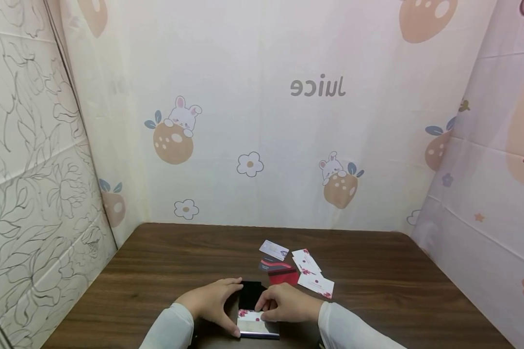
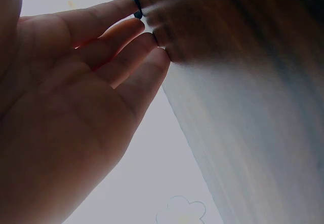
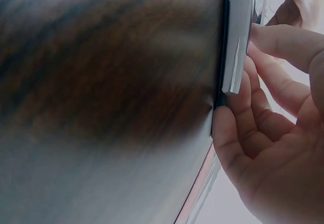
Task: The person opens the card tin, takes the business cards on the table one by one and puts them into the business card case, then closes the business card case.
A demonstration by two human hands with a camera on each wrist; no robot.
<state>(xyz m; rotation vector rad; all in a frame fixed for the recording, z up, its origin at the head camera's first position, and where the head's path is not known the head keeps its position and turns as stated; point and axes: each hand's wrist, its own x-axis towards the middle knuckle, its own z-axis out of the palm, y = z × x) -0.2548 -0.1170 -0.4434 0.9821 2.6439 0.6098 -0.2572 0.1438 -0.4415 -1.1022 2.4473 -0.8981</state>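
A card case (image 1: 250, 294) lies open near the table's front, its black inside upward and a metal edge at the near end. White business cards with red flowers (image 1: 249, 317) rest in its near half. My left hand (image 1: 214, 303) holds the case at its left side, thumb at the near corner and fingertips at the far one; in the left wrist view those fingers (image 2: 126, 46) touch the dark edge. Over the cards is my right hand (image 1: 288, 303), its thumb and curled index finger at the top card. The right wrist view shows these fingers (image 3: 268, 97) beside the case's silver edge (image 3: 238, 41).
Beyond the case lie a red card (image 1: 284, 277), a dark card with a red stripe (image 1: 270, 264) and a pale card (image 1: 274, 249). Flowered white cards (image 1: 316, 283) overlap to their right. The brown wooden table (image 1: 375, 281) ends at a printed curtain (image 1: 253, 121).
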